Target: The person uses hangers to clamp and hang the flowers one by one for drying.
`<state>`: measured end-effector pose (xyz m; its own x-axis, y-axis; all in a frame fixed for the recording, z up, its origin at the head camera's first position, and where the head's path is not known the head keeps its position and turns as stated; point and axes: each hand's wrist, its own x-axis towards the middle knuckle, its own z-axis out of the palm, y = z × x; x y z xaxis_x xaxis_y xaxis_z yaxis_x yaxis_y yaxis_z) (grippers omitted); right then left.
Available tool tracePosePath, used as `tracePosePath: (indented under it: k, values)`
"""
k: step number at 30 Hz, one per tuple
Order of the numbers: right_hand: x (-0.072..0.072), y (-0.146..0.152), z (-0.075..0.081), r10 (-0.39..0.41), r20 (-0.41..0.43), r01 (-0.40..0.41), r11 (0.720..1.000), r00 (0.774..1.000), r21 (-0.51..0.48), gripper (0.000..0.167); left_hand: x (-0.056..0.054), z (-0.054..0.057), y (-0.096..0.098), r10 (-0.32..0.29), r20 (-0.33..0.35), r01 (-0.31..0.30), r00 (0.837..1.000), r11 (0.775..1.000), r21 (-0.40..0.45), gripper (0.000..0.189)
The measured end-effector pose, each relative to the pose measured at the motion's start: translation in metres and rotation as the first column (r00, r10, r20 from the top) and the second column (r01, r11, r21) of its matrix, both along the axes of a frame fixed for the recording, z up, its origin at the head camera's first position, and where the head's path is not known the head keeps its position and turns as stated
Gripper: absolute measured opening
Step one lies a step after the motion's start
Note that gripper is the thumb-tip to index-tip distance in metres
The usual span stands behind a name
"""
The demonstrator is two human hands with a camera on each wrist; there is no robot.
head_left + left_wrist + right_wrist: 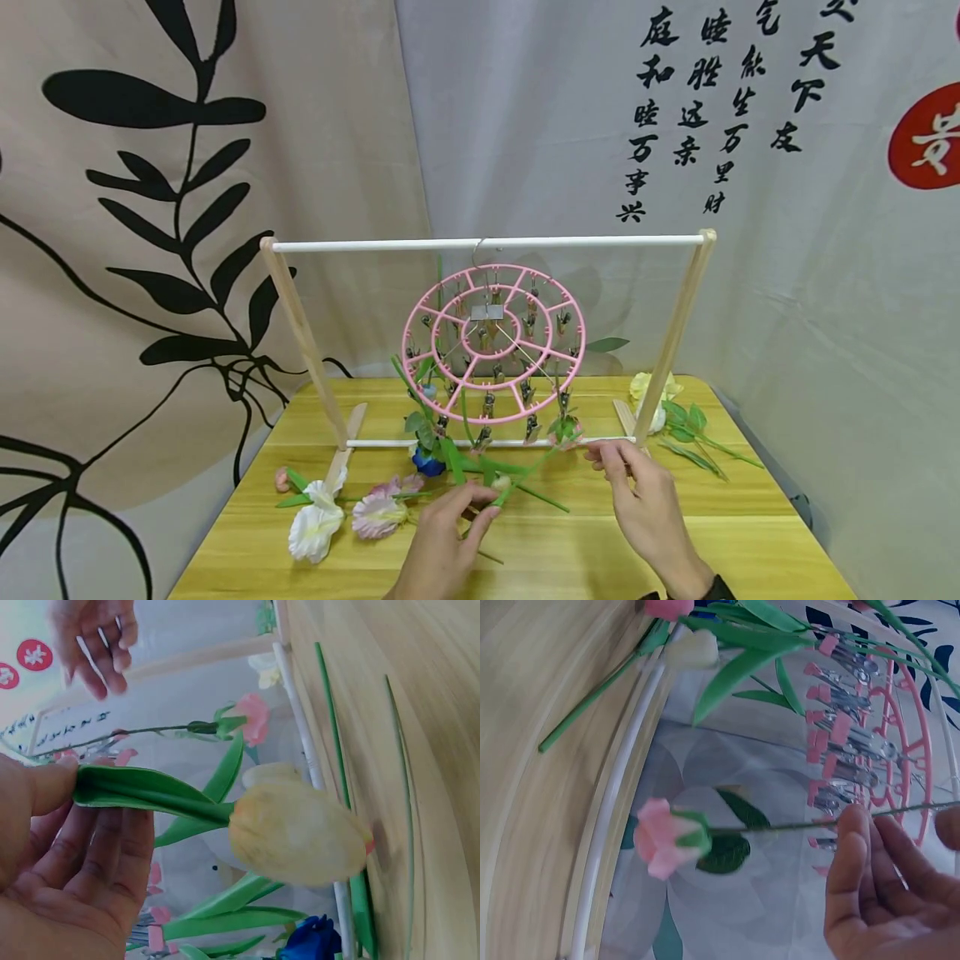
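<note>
My left hand [453, 542] pinches a cream-yellow tulip [296, 832] by its green leafy stem [150, 789], thumb on one side and fingers on the other. The tulip's head points down toward the table in front of the hanger. My right hand [641, 504] is held just right of the pink clip hanger [487, 342], its fingers loosely bent and apart with nothing between them. Close by it hangs a pink rose [667, 838], head down on a thin stem; the fingertips [853, 819] overlap this stem in the right wrist view.
The hanger hooks on the white top bar [600, 241] of a wood frame. Its metal clips [847, 742] carry several flowers, including a blue one [427, 462]. Loose on the table [675, 554] lie a white flower [315, 529], a pink-lilac one [378, 512] and a yellow one [645, 385].
</note>
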<state>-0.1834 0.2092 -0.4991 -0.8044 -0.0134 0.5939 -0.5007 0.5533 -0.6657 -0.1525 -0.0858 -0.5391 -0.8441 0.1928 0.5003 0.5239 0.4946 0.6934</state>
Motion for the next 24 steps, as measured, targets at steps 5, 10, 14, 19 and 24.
tracePosePath:
  k: [5,10,14,19,24]
  values:
    - [-0.016,-0.014,-0.004,0.102,-0.008,-0.102,0.994,0.995,0.038,0.022,0.000,0.002,0.003,0.044,-0.065,-0.040,0.997,0.997,0.072,0.014]
    - [-0.026,-0.031,-0.002,0.187,-0.029,-0.185,0.981,0.982,0.061,0.034,0.000,0.005,0.009,0.052,-0.094,-0.039,0.994,0.991,0.130,0.013]
    - [-0.031,-0.042,0.002,0.199,-0.042,-0.195,0.977,0.979,0.081,0.040,0.000,0.008,0.015,0.055,-0.095,-0.039,0.994,0.986,0.161,0.015]
    - [-0.036,-0.051,0.007,0.209,-0.056,-0.204,0.976,0.976,0.079,0.039,0.000,0.009,0.022,0.088,-0.099,-0.069,0.991,0.981,0.181,0.018]
    - [-0.040,-0.057,0.010,0.224,-0.036,-0.223,0.974,0.974,0.028,0.031,0.000,0.011,0.028,0.102,-0.050,-0.089,0.994,0.972,0.217,0.011]
